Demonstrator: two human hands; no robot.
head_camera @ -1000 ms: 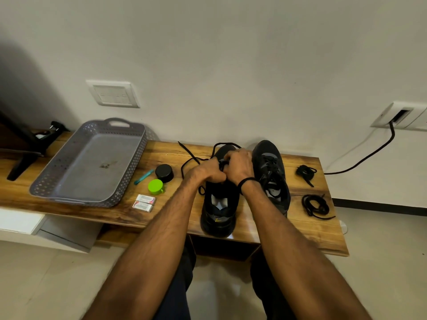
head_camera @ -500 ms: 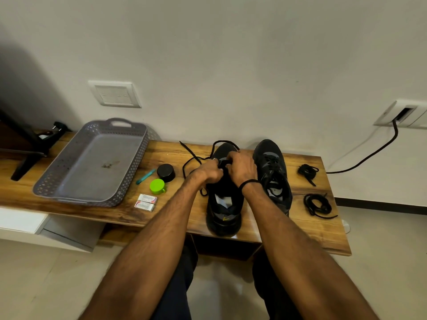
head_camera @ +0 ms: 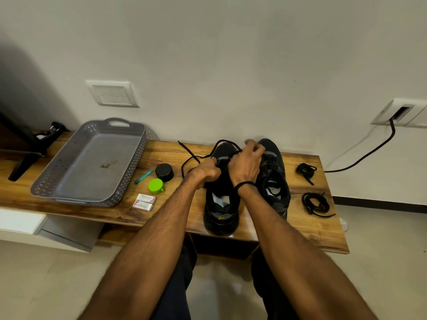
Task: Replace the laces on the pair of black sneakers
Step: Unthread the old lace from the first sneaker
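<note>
sneakers (head_camera: 233,199) side by side on bench (head_camera: 300,229), tray (head_camera: 90,162) left, spare laces (head_camera: 315,204) right

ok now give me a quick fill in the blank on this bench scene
1. The tray is ____ in colour.
2. The cap beside the black tin is ____.
3. Right of the sneakers lie ____ coiled lace bundles.
4. The left hand and right hand hold a lace on the sneaker nearer the ____.

Missing words: grey; green; two; tray.
</note>
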